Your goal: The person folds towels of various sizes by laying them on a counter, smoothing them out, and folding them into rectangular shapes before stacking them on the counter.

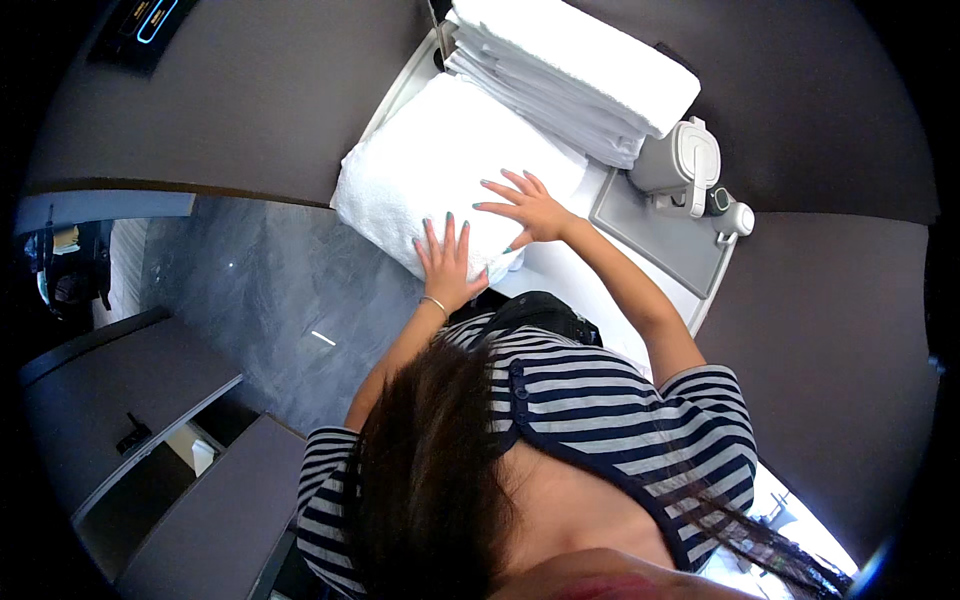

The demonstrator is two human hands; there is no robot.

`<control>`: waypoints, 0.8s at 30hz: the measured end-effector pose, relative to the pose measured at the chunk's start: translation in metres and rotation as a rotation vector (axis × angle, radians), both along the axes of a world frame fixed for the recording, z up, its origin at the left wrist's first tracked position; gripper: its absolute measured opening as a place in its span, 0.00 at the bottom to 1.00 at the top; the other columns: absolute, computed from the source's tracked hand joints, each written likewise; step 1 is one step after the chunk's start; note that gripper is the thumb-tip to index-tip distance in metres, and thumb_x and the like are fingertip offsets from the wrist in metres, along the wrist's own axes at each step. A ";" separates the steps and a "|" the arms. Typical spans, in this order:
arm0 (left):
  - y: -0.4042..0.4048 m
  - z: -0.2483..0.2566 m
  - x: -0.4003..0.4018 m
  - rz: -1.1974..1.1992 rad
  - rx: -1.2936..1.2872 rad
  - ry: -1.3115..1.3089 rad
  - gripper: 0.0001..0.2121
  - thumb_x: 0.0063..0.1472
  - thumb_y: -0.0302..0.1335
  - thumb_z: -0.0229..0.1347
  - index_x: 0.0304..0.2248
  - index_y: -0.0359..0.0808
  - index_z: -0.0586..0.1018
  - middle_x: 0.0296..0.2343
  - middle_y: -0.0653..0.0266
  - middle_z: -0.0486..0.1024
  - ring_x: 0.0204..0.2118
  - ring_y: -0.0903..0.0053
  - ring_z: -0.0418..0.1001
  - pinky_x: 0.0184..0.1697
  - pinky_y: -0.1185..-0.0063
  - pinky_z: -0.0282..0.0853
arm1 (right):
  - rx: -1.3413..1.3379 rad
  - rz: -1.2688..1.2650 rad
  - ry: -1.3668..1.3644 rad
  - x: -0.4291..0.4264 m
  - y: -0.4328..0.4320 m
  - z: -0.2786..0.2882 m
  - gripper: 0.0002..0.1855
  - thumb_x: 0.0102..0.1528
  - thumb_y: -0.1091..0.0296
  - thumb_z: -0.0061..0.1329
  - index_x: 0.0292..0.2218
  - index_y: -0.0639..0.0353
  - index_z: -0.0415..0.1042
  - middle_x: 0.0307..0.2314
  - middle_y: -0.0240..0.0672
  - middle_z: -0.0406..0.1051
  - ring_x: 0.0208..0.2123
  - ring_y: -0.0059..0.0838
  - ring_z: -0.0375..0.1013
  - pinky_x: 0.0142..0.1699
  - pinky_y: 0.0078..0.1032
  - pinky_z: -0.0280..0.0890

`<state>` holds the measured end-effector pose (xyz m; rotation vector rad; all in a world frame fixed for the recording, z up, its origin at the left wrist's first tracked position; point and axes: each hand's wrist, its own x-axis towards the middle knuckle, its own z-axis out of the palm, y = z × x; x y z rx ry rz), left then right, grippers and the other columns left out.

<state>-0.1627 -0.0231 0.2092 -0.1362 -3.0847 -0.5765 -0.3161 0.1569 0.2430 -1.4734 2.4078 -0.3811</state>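
Observation:
A thick folded white terry towel (450, 157) lies on the white counter before me, its near edge close to my body. My left hand (448, 266), a bracelet at its wrist, rests on the near part of the towel with fingers apart and thumb near the edge. To its right, my right hand (534, 211) lies spread on the towel's right side, its fingers pointing left. Neither hand grips anything. Behind the towel rises a stack of folded white linens (555, 97), topped by another white towel (592, 52).
Right of the linens, a grey tray (652, 232) carries an electric kettle (667, 161). A white mug (735, 219) stands at the tray's far right. Dark walls (825, 315) flank the counter. To the left are a grey floor (262, 277) and an opening between dark panels (217, 502).

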 end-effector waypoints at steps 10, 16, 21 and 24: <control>0.001 -0.009 0.000 0.083 -0.054 0.159 0.31 0.47 0.24 0.50 0.54 0.34 0.60 0.56 0.49 0.50 0.57 0.42 0.44 0.53 0.47 0.46 | -0.380 -0.095 0.254 -0.017 0.013 -0.026 0.16 0.46 0.76 0.42 0.37 0.53 0.74 0.39 0.35 0.72 0.44 0.35 0.70 0.48 0.29 0.65; -0.042 0.011 0.008 0.184 0.292 0.265 0.18 0.50 0.15 0.43 0.41 0.36 0.73 0.37 0.54 0.74 0.40 0.58 0.72 0.44 0.71 0.67 | -0.485 -0.302 0.347 -0.027 0.043 -0.012 0.16 0.41 0.83 0.43 0.33 0.56 0.74 0.34 0.36 0.74 0.37 0.37 0.72 0.42 0.29 0.67; -0.090 -0.001 0.033 0.352 0.293 0.247 0.16 0.48 0.15 0.44 0.36 0.37 0.77 0.32 0.54 0.75 0.36 0.59 0.72 0.40 0.70 0.68 | -0.611 -0.308 0.482 -0.002 0.045 0.022 0.13 0.41 0.84 0.46 0.29 0.57 0.74 0.30 0.34 0.74 0.35 0.34 0.73 0.39 0.30 0.67; -0.098 0.029 0.054 0.112 0.243 0.417 0.14 0.45 0.15 0.46 0.33 0.34 0.77 0.29 0.56 0.75 0.31 0.61 0.72 0.37 0.70 0.68 | -0.645 -0.372 0.452 0.012 0.060 0.018 0.14 0.40 0.86 0.45 0.28 0.57 0.74 0.29 0.34 0.74 0.35 0.34 0.73 0.40 0.32 0.67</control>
